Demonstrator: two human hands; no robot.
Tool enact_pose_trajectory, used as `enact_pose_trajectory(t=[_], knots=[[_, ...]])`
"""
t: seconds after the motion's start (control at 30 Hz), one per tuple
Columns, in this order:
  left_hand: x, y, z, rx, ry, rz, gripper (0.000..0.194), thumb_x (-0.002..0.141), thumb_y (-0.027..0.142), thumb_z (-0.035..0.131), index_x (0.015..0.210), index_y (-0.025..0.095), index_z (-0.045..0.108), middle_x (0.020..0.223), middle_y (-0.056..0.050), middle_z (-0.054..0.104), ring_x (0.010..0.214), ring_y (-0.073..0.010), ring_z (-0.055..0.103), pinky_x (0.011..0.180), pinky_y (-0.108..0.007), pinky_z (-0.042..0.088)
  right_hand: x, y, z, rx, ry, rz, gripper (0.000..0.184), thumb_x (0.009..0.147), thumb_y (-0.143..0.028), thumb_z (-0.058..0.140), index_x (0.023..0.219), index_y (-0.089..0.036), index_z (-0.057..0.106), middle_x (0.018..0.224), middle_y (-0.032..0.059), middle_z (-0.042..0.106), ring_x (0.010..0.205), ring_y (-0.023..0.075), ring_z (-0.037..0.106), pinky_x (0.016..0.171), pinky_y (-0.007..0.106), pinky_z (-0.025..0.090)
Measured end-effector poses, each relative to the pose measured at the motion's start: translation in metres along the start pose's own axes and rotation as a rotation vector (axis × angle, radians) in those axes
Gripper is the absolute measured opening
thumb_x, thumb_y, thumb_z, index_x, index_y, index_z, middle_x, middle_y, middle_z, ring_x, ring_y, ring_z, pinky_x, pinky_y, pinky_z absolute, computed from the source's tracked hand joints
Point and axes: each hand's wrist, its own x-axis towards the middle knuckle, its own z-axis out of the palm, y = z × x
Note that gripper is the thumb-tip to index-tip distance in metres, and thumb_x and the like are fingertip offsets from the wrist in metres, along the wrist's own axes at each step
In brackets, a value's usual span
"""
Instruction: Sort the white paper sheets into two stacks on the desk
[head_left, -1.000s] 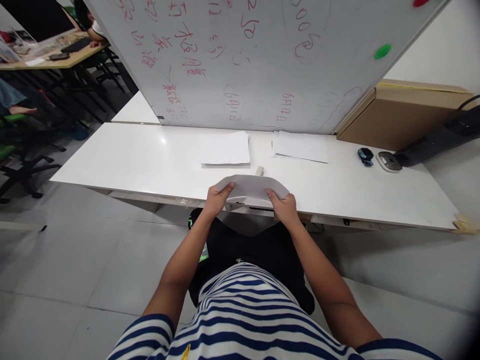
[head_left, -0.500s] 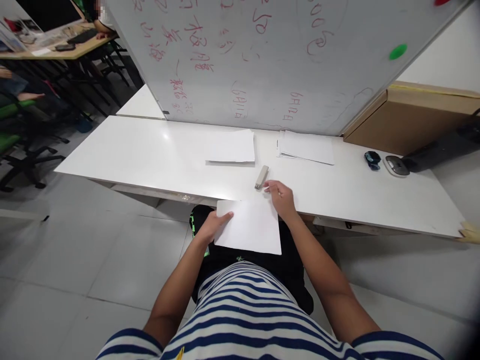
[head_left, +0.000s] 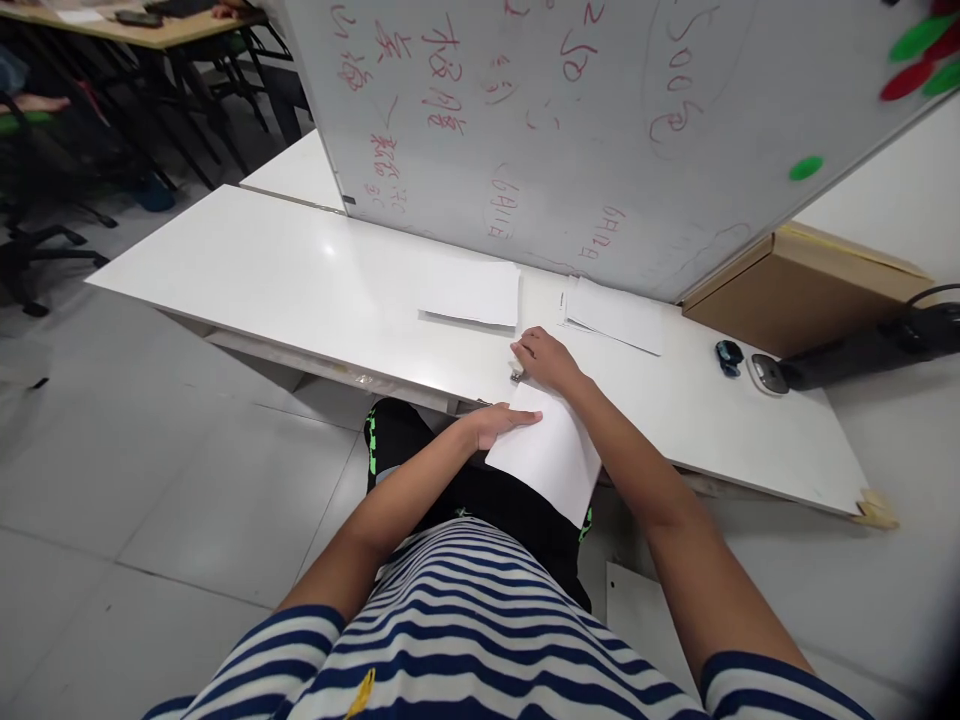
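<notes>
My left hand [head_left: 496,424] is closed on the left edge of some white paper [head_left: 551,455], with the thumb lying on top. The paper's upper end reaches the desk edge, and the rest hangs over my lap, slightly bent. Just above it, my right hand [head_left: 549,357] is wrapped over a small light-grey stapler [head_left: 517,372]. Only the stapler's metal-tipped end shows beside the fingers, close to the paper's top corner. Whether the paper sits inside its jaw cannot be made out.
On the white desk [head_left: 300,280] lie a white paper stack [head_left: 472,292] and another pile [head_left: 619,312]. A whiteboard [head_left: 465,130] stands behind. To the right are a cardboard box [head_left: 795,290], a dark watch-like item [head_left: 728,357] and a grey-topped rounded device [head_left: 769,375]. People sit at the far left.
My right hand has moved onto the stapler and closed over it. My left hand has carried the paper up and right, turning it toward the stapler. The view has tilted.
</notes>
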Motion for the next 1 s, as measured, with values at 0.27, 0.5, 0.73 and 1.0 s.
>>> enact_pose_trajectory(t=[0.27, 0.5, 0.73, 1.0], knots=[[0.02, 0.011, 0.005, -0.15, -0.239, -0.21, 0.029, 0.09, 0.032, 0.06, 0.098, 0.006, 0.067, 0.077, -0.012, 0.071, 0.069, -0.0187, 0.068, 0.071, -0.031, 0.057, 0.002, 0.003, -0.002, -0.093, -0.034, -0.007, 0.034, 0.098, -0.039, 0.036, 0.095, -0.02, 0.065, 0.115, 0.0078, 0.057, 0.084, 0.0178, 0.06, 0.072, 0.031, 0.044], [0.024, 0.01, 0.007, -0.14, -0.141, -0.178, 0.026, 0.094, 0.029, 0.05, 0.093, 0.007, 0.064, 0.07, -0.009, 0.068, 0.063, -0.0181, 0.066, 0.065, -0.031, 0.056, 0.004, 0.004, -0.004, -0.172, -0.066, -0.067, 0.036, 0.099, -0.033, 0.031, 0.103, -0.019, 0.064, 0.115, 0.01, 0.057, 0.085, 0.0188, 0.06, 0.072, 0.031, 0.044], [0.028, 0.011, 0.008, -0.101, -0.099, -0.176, 0.026, 0.095, 0.028, 0.048, 0.095, 0.007, 0.064, 0.072, -0.009, 0.069, 0.064, -0.0194, 0.066, 0.066, -0.032, 0.057, 0.006, 0.006, -0.004, -0.182, -0.082, -0.08, 0.035, 0.099, -0.031, 0.033, 0.105, -0.017, 0.064, 0.116, 0.0108, 0.058, 0.089, 0.0202, 0.06, 0.074, 0.031, 0.044], [0.023, 0.012, 0.007, -0.131, -0.103, -0.19, 0.025, 0.094, 0.028, 0.049, 0.095, 0.008, 0.064, 0.07, -0.008, 0.068, 0.062, -0.0193, 0.066, 0.064, -0.032, 0.056, 0.007, 0.006, -0.004, -0.136, -0.079, -0.069, 0.034, 0.098, -0.032, 0.034, 0.102, -0.018, 0.065, 0.116, 0.0094, 0.059, 0.092, 0.0208, 0.06, 0.077, 0.032, 0.044]])
